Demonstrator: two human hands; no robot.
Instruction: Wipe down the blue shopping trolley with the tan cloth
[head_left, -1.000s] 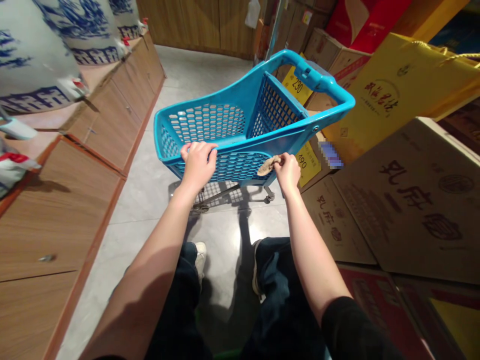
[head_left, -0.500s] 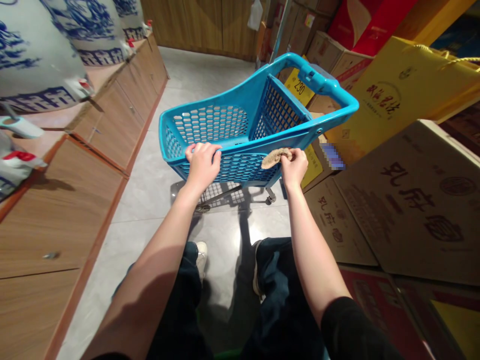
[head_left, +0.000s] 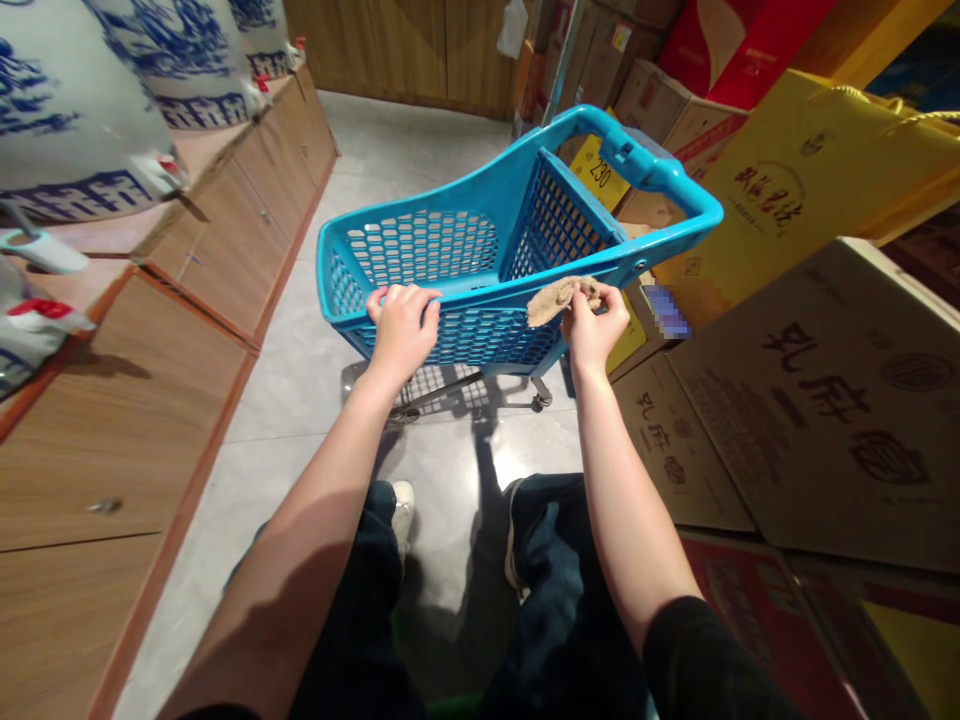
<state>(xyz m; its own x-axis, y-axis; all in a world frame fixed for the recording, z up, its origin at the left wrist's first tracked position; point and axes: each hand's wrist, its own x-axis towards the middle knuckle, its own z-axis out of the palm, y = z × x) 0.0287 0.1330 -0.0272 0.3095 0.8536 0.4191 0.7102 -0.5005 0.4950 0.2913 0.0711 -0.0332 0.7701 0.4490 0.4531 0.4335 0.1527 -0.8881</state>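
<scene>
A blue plastic shopping cart [head_left: 420, 250] with mesh sides stands sideways in front of me, its handle at the upper right. My left hand [head_left: 403, 320] grips the near rim toward the cart's front, with the fingers curled over the edge. In my right hand [head_left: 595, 325] is a tan, crumpled cloth [head_left: 551, 300], pinched between thumb and fingers. The cloth lies against the near side of the cart, just below the rim by the handle end. Part of the cloth is hidden by the fingers.
Wooden cabinets [head_left: 112, 420] run along the left, carrying large white-and-blue jars [head_left: 67, 110]. Stacked cartons [head_left: 847, 400] and a yellow gift bag [head_left: 832, 180] crowd the right side close to the cart. Grey tiled floor [head_left: 292, 400] lies between.
My right hand has shifted slightly up and to the right, and the cloth has moved and changed shape with it. The left hand stays on the rim.
</scene>
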